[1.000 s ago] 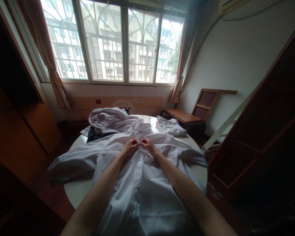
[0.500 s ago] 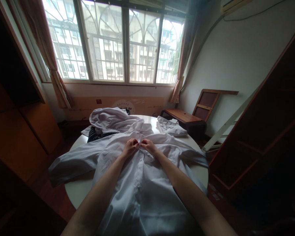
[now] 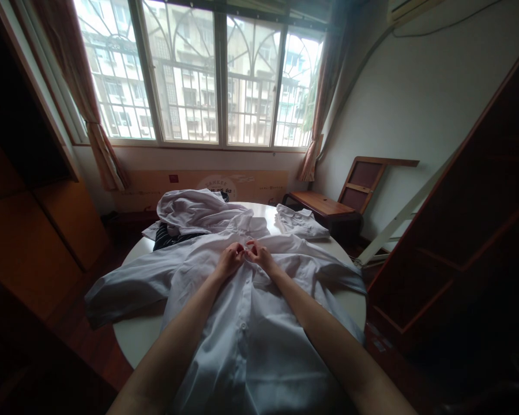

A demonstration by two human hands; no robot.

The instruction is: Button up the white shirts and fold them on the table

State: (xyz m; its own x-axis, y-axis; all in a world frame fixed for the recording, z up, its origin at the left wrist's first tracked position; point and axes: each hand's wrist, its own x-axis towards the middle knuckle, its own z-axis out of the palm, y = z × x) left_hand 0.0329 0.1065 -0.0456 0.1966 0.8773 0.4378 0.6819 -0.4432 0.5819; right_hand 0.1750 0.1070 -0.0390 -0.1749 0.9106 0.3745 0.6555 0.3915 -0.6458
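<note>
A white button-up shirt (image 3: 216, 346) lies spread face up, its collar away from me and its sleeves out to both sides. At the front placket, a little below the collar, my left hand (image 3: 231, 258) pinches the fabric with curled fingers. Beside it, almost touching, my right hand (image 3: 260, 255) has its thumb and forefinger bent at the same placket edge. The fingertips cover whatever button is there. Lower on the placket a small button (image 3: 243, 326) shows.
The shirt lies on a round white table (image 3: 130, 340). Behind it are a crumpled white garment (image 3: 194, 210), a black striped cloth (image 3: 173, 237) and a folded white shirt (image 3: 303, 222). A wooden bench (image 3: 324, 204) stands beyond, and a dark wooden panel (image 3: 454, 230) leans at right.
My right fingers have lifted and loosened slightly at the placket, the forefinger raised a little. My left hand and the shirt stay nearly in place.
</note>
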